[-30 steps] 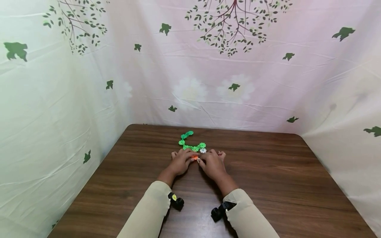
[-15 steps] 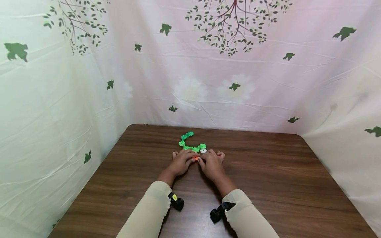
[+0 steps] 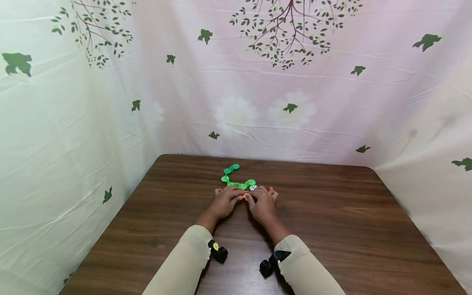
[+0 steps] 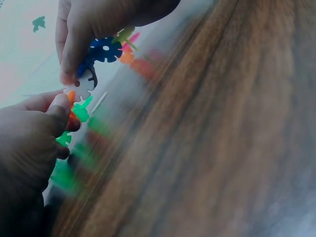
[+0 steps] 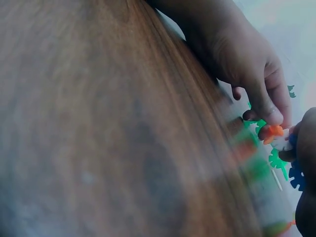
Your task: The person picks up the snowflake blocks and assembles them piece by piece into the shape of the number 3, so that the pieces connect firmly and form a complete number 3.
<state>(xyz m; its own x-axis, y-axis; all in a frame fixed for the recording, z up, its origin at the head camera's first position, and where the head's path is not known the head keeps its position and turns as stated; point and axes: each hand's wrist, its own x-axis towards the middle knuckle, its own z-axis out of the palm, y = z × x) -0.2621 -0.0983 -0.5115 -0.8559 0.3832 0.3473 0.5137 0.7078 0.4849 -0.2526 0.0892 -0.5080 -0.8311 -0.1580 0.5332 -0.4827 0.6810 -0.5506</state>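
In the head view my left hand [image 3: 222,201] and right hand [image 3: 263,203] meet near the table's middle. Thumb and fingers of the left hand pinch an orange notched flower disc [image 5: 274,131]. The right hand pinches a white notched disc [image 4: 85,88] against the orange one; whether their slots interlock, I cannot tell. From the right hand trail a dark blue disc [image 4: 105,49] and an olive disc [image 4: 123,34], with pink and orange behind. Just beyond the fingers lies a curved chain of green flower discs [image 3: 225,178], a white flower disc [image 3: 253,187] at its near end.
A brown wooden table [image 3: 332,221] spreads around both hands. Behind it and at the sides hangs a pale curtain [image 3: 236,94] printed with leaves and birds. Small black cameras [image 3: 221,254] sit on both wrists.
Both hands stay almost in place, with the right shifting slightly left. Less of the orange disc shows between them, and an orange piece shows more clearly past the right hand's outer fingers.
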